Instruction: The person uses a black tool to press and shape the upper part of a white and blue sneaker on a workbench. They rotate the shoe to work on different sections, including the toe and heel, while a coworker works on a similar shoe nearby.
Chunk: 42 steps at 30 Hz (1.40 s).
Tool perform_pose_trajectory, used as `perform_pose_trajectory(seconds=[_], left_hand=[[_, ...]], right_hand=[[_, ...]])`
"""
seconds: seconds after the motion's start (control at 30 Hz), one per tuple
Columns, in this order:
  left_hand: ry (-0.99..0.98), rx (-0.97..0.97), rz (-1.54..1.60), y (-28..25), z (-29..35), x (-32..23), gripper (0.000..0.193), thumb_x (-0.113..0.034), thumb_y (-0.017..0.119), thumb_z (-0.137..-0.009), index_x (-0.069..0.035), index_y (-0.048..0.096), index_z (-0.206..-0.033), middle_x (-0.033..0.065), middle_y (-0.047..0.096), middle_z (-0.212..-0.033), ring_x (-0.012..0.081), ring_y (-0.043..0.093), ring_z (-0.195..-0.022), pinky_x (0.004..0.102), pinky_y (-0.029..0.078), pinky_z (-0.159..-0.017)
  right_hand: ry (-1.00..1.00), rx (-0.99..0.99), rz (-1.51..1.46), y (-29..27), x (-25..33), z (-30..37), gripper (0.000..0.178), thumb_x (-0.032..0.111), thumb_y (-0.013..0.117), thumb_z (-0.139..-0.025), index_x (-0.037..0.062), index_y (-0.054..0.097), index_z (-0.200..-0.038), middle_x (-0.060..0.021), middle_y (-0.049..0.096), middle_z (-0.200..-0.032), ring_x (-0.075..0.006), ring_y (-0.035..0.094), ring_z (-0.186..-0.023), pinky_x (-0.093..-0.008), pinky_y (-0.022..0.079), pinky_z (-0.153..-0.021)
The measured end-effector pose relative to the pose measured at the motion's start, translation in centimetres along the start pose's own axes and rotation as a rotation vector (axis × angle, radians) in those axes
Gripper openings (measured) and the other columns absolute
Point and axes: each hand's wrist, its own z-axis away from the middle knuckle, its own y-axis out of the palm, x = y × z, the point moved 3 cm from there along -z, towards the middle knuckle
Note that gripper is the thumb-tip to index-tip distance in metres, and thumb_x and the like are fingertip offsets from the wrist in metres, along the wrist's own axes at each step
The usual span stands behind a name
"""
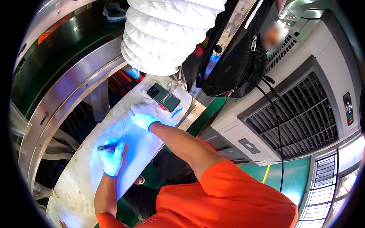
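My left hand (113, 159), in a white glove with a blue cuff, is closed around a dark, slim, pen-like thing (108, 146), whose kind I cannot make out. It is over the pale, worn work board (81, 171), where bright blue light falls. Farther off and to the right, my right hand (143, 116), gloved alike, rests palm down on the board with its fingers stretched out; nothing shows in it. Just beyond it lies a dark phone (167, 99), over a partly hidden red round thing. A small blue strip (176, 113) is beside the phone.
A white ribbed duct (171, 34) hangs over the board's far end. To the right, a black bag (237, 64) hangs by a large grey air cooler (292, 110) with a dangling black cable (280, 140). A curved metal frame (64, 102) runs along the left.
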Motion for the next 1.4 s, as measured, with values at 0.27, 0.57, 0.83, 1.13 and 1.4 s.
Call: perform_pose_trajectory(seconds=[0.27, 0.57, 0.83, 1.13, 1.4], left_hand=[[0.253, 0.001, -0.139, -0.2, -0.1, 0.5, 0.013, -0.007, 0.084, -0.096, 0.001, 0.077, -0.104, 0.0124, 0.079, -0.092, 0.0169, 0.076, -0.084, 0.0350, 0.063, -0.078], [0.648, 0.038, -0.569, -0.3, -0.8, -1.7, 0.015, -0.004, 0.084, -0.093, -0.001, 0.078, -0.107, 0.0093, 0.077, -0.094, 0.0190, 0.075, -0.090, 0.0351, 0.061, -0.078], [-0.116, -0.004, 0.228, -0.3, -1.0, 0.6, 0.015, 0.006, 0.079, -0.095, -0.002, 0.073, -0.106, 0.0094, 0.072, -0.100, 0.0213, 0.072, -0.089, 0.0415, 0.063, -0.079], [-0.259, 0.033, 0.160, -0.5, -1.2, 2.8, 0.016, 0.003, 0.080, -0.097, -0.002, 0.074, -0.111, 0.0105, 0.073, -0.103, 0.0198, 0.072, -0.093, 0.0389, 0.063, -0.084], [-0.009, 0.046, -0.174, -0.8, -0.9, 0.9, 0.020, -0.004, 0.089, -0.091, -0.001, 0.076, -0.107, 0.0100, 0.073, -0.099, 0.0205, 0.072, -0.087, 0.0369, 0.061, -0.080]], right_hand=[[-0.019, -0.035, 0.019, 0.1, -0.6, 0.2, 0.032, 0.039, 0.058, -0.102, 0.0091, 0.070, -0.098, -0.0172, 0.077, -0.085, -0.0378, 0.076, -0.078, -0.0581, 0.058, -0.068], [-0.007, -0.037, 0.003, 0.0, -0.4, 0.4, 0.029, 0.037, 0.058, -0.103, 0.0100, 0.067, -0.096, -0.0175, 0.076, -0.085, -0.0402, 0.075, -0.081, -0.0580, 0.059, -0.074], [0.043, 0.054, 0.006, -0.3, -0.3, 0.0, 0.038, 0.044, 0.057, -0.106, 0.0086, 0.069, -0.101, -0.0204, 0.077, -0.095, -0.0425, 0.076, -0.090, -0.0603, 0.058, -0.082], [-0.009, -0.056, 0.018, -0.5, 0.1, 0.0, 0.032, 0.040, 0.060, -0.104, 0.0100, 0.067, -0.094, -0.0192, 0.076, -0.087, -0.0411, 0.076, -0.085, -0.0587, 0.059, -0.075], [0.040, 0.053, 0.008, -0.4, 0.1, 0.1, 0.035, 0.044, 0.058, -0.106, 0.0100, 0.068, -0.099, -0.0199, 0.077, -0.092, -0.0425, 0.075, -0.087, -0.0601, 0.058, -0.079]])
